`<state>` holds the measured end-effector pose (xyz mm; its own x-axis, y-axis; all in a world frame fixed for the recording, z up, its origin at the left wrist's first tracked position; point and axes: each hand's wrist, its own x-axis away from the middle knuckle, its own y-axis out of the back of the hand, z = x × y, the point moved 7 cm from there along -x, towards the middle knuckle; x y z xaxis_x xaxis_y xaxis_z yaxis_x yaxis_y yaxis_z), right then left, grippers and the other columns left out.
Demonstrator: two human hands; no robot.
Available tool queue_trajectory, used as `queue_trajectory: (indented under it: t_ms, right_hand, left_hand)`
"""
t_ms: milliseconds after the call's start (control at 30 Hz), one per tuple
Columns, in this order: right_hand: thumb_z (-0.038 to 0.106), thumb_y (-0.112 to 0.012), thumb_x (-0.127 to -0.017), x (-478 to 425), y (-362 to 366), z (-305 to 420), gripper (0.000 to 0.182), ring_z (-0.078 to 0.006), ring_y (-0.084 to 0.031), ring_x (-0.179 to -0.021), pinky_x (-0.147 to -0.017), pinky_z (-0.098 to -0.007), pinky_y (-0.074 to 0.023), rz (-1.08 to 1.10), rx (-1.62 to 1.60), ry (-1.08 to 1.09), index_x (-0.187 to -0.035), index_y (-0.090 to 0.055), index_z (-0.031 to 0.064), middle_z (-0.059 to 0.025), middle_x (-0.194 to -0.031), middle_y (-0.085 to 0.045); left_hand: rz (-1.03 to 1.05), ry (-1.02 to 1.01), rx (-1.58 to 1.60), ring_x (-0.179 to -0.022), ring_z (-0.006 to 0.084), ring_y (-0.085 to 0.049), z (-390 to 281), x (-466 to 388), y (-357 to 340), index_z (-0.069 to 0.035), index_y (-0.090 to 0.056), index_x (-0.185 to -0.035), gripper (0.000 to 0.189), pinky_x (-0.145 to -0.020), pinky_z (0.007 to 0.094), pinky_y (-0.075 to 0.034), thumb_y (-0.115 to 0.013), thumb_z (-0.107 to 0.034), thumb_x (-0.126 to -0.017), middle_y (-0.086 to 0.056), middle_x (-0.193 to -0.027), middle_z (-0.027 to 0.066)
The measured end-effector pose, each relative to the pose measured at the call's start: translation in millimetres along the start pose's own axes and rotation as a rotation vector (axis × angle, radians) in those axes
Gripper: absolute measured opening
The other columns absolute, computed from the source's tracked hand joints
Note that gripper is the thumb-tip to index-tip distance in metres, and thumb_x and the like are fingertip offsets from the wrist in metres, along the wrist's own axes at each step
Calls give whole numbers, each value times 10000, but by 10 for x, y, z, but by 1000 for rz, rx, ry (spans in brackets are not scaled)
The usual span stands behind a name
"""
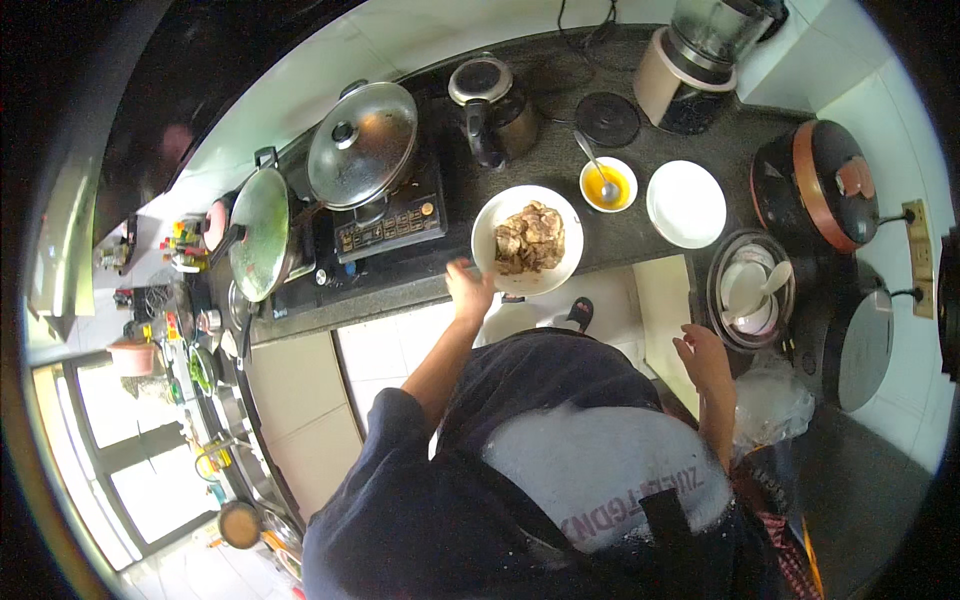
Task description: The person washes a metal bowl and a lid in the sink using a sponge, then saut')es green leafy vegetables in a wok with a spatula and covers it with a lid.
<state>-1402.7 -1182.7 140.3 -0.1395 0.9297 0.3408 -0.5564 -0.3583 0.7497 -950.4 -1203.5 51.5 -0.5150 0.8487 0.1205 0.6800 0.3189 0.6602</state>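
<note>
My left hand (469,291) is at the near-left rim of a white bowl (484,225) at the counter's front edge. A small greyish thing shows at its fingertips, too blurred to name; I cannot tell whether the hand grips it or the rim. Pieces of browned, sauced food (531,238), probably meat, lie in the bowl. Further right stand a small white bowl (583,191) of beaten egg with a metal spoon (590,154) leaning in it, and a plain white bowl (686,204). My right hand (705,358) hangs free beside the pale cabinet door (667,307), its fingers loosely bent and apart.
A lidded wok (364,146) sits on an induction cooker (390,229), left of a kettle-like jug (491,112). Another lidded pan (259,234) is further left. At right are a blender (690,67), a round black-and-copper appliance (821,184) and a basin (712,300) of dishes.
</note>
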Motion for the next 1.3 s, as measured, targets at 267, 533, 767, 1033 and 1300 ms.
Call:
queue_trajectory:
  t_ms: [267,533,767,1033,1300]
  right_hand:
    - [174,-641,-804,-320,-14,196,329,-313,-601,-818,-738,-395,-477,76,113,118,-1080,-573,9,-175,-929,-620]
    - [183,-634,-803,-325,-313,430,369,-346,-604,-819,-719,-415,-471,285,213,222,-1118,-563,5,-195,-873,-622]
    - [217,-635,-826,-230,-808,1209,383,-223,-617,-863,-748,-332,-478,540,-58,222,-1131,-554,0,-142,-934,-640]
    - [86,-615,-851,226,-2310,2518,313,-146,-589,-896,-802,-280,-473,957,-386,233,-1149,-544,27,-86,-1010,-632]
    - [154,-710,-765,518,-3840,4123,388,-190,-613,-877,-783,-312,-494,809,-20,568,-1096,-567,12,-129,-988,-633]
  left_hand:
    - [470,627,998,-846,362,-644,175,298,-608,52,-289,-1257,416,-629,352,-611,-448,-6,-878,-531,-1101,268]
    - [363,642,969,-730,297,-661,-54,122,-445,38,-416,-1219,394,-528,367,-601,-476,25,-830,-601,-969,194]
    - [624,514,971,-795,246,-653,131,275,-405,-9,-306,-1339,570,-574,359,-586,-566,-24,-832,-595,-1031,190]
    - [622,305,579,-788,183,-615,1404,918,750,14,-473,-1253,487,-657,296,-519,-575,-146,-804,-621,-988,129]
    - [17,347,673,-681,194,-625,3796,1395,3289,-19,-650,-981,234,-581,342,-501,-545,-136,-807,-664,-810,118]
